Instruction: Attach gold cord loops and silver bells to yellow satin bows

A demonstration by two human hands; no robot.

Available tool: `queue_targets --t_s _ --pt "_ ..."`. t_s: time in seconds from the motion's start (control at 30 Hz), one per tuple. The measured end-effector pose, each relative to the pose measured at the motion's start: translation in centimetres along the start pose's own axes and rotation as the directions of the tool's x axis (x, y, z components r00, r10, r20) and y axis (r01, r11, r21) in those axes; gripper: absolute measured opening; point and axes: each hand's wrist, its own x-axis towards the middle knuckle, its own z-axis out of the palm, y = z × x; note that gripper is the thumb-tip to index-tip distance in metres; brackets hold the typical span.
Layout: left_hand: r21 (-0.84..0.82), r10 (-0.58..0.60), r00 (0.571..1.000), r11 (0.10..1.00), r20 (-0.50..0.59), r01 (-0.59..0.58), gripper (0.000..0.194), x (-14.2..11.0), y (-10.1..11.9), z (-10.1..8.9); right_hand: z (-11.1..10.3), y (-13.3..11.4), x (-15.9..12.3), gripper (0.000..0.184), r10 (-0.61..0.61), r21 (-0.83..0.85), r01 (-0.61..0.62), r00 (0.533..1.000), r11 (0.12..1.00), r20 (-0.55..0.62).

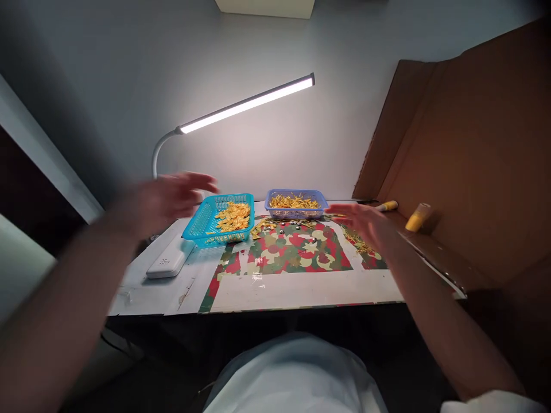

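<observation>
My left hand (178,192), blurred by motion, hangs in the air above the left side of a turquoise plastic basket (202,221). Its fingers stretch out to the right and nothing shows in them. Flat golden-yellow pieces (235,217) lie heaped in that basket. To the right, my right hand (359,221) is raised over the table, fingers extended leftward, also without anything visible in them. Its fingertips come close to the right end of a blue-purple basket (297,213), which holds thin golden strips (295,201). Several small shiny silver pieces (282,232) are scattered in front of this basket.
A white power bank (167,262) lies at the table's left. Behind it rises a lit lamp (247,105). Red-green patterned covering (297,255) spreads over the middle. Cardboard (469,155) walls the right side, near a yellow-and-clear cylindrical object (416,218) and golden scraps (359,244).
</observation>
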Motion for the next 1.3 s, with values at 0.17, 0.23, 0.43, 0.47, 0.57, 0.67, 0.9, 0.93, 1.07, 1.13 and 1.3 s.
queue_targets --t_s 0.17,0.23,0.43,0.47,0.57,0.67,0.9,0.93,1.07,1.13,1.3 --pt "-0.131 -0.122 0.93 0.975 0.347 0.177 0.033 5.4 -3.5 12.7 4.5 0.9 3.0 0.048 -0.057 -0.024 0.062 0.983 0.998 0.174" --pt "-0.154 -0.121 0.905 0.968 0.409 0.199 0.032 6.2 -5.0 15.3 4.8 1.7 3.9 0.053 -0.028 -0.04 0.036 0.984 0.999 0.174" --pt "-0.245 -0.147 0.871 0.925 0.469 0.289 0.038 6.9 -8.5 16.4 4.3 4.0 5.3 0.053 0.095 0.023 -0.101 0.979 0.995 0.179" --pt "-0.248 -0.157 0.868 0.921 0.471 0.302 0.037 6.9 -8.9 16.1 4.2 4.3 5.3 0.052 0.105 0.028 -0.111 0.978 0.993 0.18" --pt "-0.236 -0.188 0.859 0.914 0.476 0.33 0.03 7.0 -9.5 15.3 3.8 5.0 5.2 0.051 0.131 0.04 -0.14 0.976 0.989 0.174" --pt "-0.2 -0.211 0.843 0.917 0.494 0.346 0.03 6.9 -9.6 14.5 2.8 5.8 5.3 0.053 0.139 0.038 -0.144 0.985 0.989 0.103" --pt "-0.066 -0.25 0.81 0.94 0.531 0.334 0.033 6.8 -8.3 12.4 -0.2 7.3 5.6 0.04 0.017 -0.129 -0.058 0.954 0.99 -0.3" --pt "-0.041 -0.254 0.802 0.944 0.541 0.326 0.032 6.7 -8.0 12.2 0.0 7.2 5.4 0.039 -0.031 -0.168 -0.028 0.941 0.985 -0.336" --pt "0.068 -0.261 0.75 0.958 0.607 0.278 0.03 6.6 -6.9 11.7 3.1 5.0 4.4 0.028 -0.216 -0.323 0.123 0.939 0.938 -0.268" --pt "0.125 -0.264 0.715 0.962 0.648 0.242 0.027 6.5 -6.2 11.7 5.4 3.7 4.0 0.019 -0.257 -0.364 0.202 0.96 0.909 -0.108" --pt "0.223 -0.255 0.655 0.966 0.712 0.134 0.029 6.0 -5.0 11.6 8.6 1.9 4.3 0.017 -0.303 -0.573 0.481 0.873 0.663 0.382"
